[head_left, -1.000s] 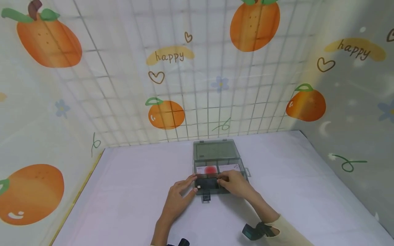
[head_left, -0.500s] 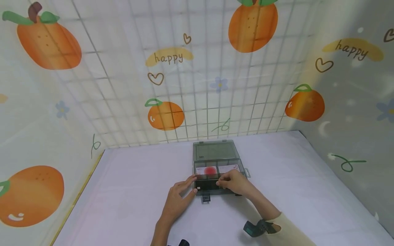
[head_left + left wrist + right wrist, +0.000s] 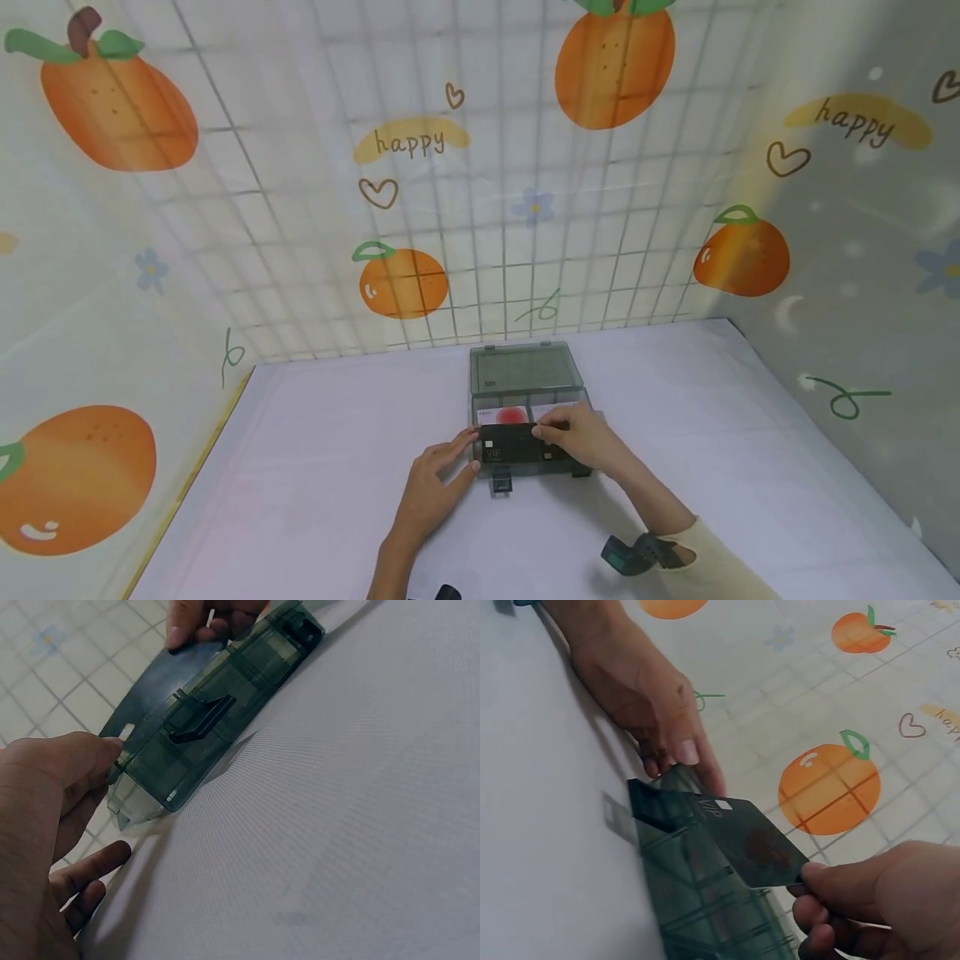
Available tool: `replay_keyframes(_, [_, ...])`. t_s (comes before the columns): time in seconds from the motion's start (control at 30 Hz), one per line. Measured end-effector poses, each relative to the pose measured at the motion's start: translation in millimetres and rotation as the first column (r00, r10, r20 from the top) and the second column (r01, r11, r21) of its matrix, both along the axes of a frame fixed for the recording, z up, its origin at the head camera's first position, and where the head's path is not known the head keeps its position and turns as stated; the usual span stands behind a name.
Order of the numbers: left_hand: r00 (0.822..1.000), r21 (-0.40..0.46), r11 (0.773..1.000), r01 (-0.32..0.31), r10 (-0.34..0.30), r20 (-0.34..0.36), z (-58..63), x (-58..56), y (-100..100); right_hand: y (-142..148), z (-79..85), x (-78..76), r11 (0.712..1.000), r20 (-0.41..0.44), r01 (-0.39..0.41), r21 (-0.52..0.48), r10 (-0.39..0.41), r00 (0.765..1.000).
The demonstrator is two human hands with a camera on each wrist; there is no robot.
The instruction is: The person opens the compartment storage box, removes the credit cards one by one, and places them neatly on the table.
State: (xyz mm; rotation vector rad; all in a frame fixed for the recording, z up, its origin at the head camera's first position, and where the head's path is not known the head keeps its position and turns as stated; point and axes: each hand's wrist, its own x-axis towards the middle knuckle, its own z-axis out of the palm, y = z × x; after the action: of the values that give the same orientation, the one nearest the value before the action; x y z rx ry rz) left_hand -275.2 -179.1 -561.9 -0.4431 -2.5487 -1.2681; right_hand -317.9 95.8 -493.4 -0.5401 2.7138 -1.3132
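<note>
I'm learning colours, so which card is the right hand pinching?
The black VIP card with a white chip: the right hand pinches it, not the white cards.

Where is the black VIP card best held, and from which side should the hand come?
The thin, flat card is probably best pinched at the short edge opposite its chip, coming from the right: that end shows above the green box, where the right hand pinches it.
</note>
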Motion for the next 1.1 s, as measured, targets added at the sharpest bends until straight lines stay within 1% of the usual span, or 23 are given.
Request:
replay_keyframes(0.1, [1.000,0.011,1.000,0.006,-0.006,-0.003,0.6,0.9,0,2,6.2,0.6,0.999,-0.003,0.049,0.008,-0.049,0.999])
replay_keyframes(0.17, [1.000,0.020,1.000,0.006,-0.006,0.011,0.4,1.2,0,3,9.5,1.0,0.997,-0.008,0.077,0.006,-0.077,0.997])
replay_keyframes(0.23, [1.000,0.019,1.000,-0.004,0.003,0.027,-0.6,1.3,0,5,12.8,2.6,0.996,-0.008,0.087,-0.007,-0.087,0.996])
replay_keyframes(0.33, [0.999,0.010,1.000,-0.016,0.015,0.041,-1.6,1.0,0,7,17.5,7.2,0.995,0.005,0.095,-0.039,-0.095,0.995])
replay_keyframes(0.47, [0.999,0.004,1.000,-0.009,0.008,0.031,-1.6,-0.1,-1,8,23.0,16.3,0.994,0.020,0.088,-0.063,-0.087,0.996])
replay_keyframes(0.63, [1.000,0.009,1.000,-0.002,0.002,0.012,-0.4,-0.8,-3,9,28.7,30.3,0.995,0.013,0.062,-0.080,-0.062,0.998])
replay_keyframes(0.7, [1.000,0.010,1.000,-0.001,0.001,0.005,-0.1,-1.2,-3,9,29.0,34.6,0.994,0.015,0.051,-0.097,-0.050,0.999])
replay_keyframes(0.83, [1.000,0.013,1.000,0.000,0.001,-0.013,-1.3,-2.4,-3,9,26.2,40.6,0.990,0.050,0.049,-0.129,-0.043,0.998])
replay_keyframes(0.97, [1.000,0.007,1.000,-0.003,0.003,-0.008,-3.5,-3.2,-3,9,21.8,47.2,0.988,0.091,0.059,-0.145,-0.046,0.995])
replay_keyframes(1.1, [1.000,0.006,1.000,-0.009,0.009,-0.002,-3.1,-2.3,-1,9,17.8,53.3,0.985,0.115,0.061,-0.161,-0.043,0.992])
